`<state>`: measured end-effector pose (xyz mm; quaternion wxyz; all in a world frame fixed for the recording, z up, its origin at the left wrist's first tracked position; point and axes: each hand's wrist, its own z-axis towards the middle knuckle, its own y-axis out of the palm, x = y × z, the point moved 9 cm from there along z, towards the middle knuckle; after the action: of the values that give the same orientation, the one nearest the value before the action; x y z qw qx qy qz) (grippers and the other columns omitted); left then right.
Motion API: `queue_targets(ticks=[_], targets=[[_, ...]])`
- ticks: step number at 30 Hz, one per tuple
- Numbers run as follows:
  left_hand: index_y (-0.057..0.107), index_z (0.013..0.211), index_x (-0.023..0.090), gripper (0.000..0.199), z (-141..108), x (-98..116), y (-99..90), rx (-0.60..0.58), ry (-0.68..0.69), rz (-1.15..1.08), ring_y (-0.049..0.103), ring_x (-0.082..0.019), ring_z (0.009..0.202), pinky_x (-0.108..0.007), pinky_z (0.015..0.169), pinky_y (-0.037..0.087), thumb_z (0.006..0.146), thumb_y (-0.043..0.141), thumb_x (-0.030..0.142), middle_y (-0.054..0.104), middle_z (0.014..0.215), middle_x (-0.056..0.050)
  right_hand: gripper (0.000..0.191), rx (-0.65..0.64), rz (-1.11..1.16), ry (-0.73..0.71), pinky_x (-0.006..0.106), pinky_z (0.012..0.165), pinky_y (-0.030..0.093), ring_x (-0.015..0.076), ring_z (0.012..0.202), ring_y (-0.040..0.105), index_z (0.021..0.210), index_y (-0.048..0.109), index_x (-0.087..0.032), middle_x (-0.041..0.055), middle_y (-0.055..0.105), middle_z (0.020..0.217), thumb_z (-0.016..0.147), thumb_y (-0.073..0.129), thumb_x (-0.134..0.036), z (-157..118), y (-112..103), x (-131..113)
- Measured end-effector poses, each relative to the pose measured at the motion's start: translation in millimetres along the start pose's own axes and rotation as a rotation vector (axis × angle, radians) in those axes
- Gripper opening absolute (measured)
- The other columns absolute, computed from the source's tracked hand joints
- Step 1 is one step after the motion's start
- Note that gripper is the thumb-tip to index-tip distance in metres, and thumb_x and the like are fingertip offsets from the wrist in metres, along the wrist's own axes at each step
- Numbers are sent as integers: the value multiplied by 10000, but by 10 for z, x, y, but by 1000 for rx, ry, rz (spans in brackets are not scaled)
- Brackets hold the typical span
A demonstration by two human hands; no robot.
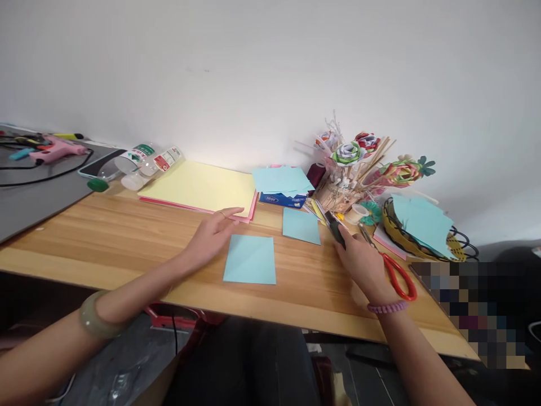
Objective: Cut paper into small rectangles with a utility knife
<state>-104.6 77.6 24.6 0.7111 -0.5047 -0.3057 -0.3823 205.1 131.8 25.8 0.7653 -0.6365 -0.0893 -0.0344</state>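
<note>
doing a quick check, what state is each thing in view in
left hand: open, empty
right hand: gripping black tool
nearer blue square: flat
farther blue square: flat
green-capped bottle: on its side, cap on
white-capped bottle: on its side, cap on
scissors: blades partly hidden, state unclear
pink glue gun: on its side
basket: holding sheets

Soft light, faint shadows; dim below table (127, 237); wide-angle edge stretch; lower right pixelated.

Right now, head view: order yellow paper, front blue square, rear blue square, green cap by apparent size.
1. Yellow paper
2. Front blue square, rear blue square: unranked, front one sits nearer the camera
3. Green cap
</note>
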Motion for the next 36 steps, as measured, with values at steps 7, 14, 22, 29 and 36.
queue_targets(ticks=[7, 14, 22, 29, 36], targets=[[595, 1114, 173, 366, -353, -16, 17, -130, 112, 313, 546, -240, 1104, -415, 968, 411, 894, 424, 410, 614, 1174, -78, 358, 161, 179, -203, 480, 840, 436, 331, 1098, 502, 1211, 532, -119, 210, 547, 1162, 905, 379, -225, -66, -151, -390], [495, 1222, 130, 677, -623, -35, 211, -155, 175, 674, 439, -315, 1192, -469, 997, 374, 754, 592, 611, 513, 1267, -152, 408, 86, 433, -699, 397, 976, 420, 227, 1183, 458, 1245, 513, -189, 101, 542, 1251, 855, 555, -304, -435, -285, -1394], [401, 1335, 151, 683, -545, -156, 292, -274, 214, 647, 356, -299, 1281, -466, 1041, 320, 819, 533, 578, 424, 1391, -142, 398, 67, 494, -757, 425, 973, 416, 243, 1186, 459, 1193, 566, -171, 109, 554, 1257, 840, 585, -354, -407, -167, -1518], [420, 1341, 191, 513, -507, -188, 378, -370, 223, 636, 331, -279, 1317, -476, 1054, 299, 883, 529, 393, 416, 1416, -97, 299, 89, 414, -690, 360, 946, 425, 219, 1121, 498, 1115, 612, -176, 73, 585, 1226, 871, 541, -336, -489, -175, -1481], [530, 1246, 151, 381, -404, -41, 349, -286, 281, 610, 406, -245, 1268, -426, 1052, 337, 934, 415, 337, 511, 1334, -96, 253, 134, 247, -481, 461, 720, 460, 314, 874, 561, 930, 642, -76, 175, 618, 895, 865, 531, -293, -667, -276, -1340]])
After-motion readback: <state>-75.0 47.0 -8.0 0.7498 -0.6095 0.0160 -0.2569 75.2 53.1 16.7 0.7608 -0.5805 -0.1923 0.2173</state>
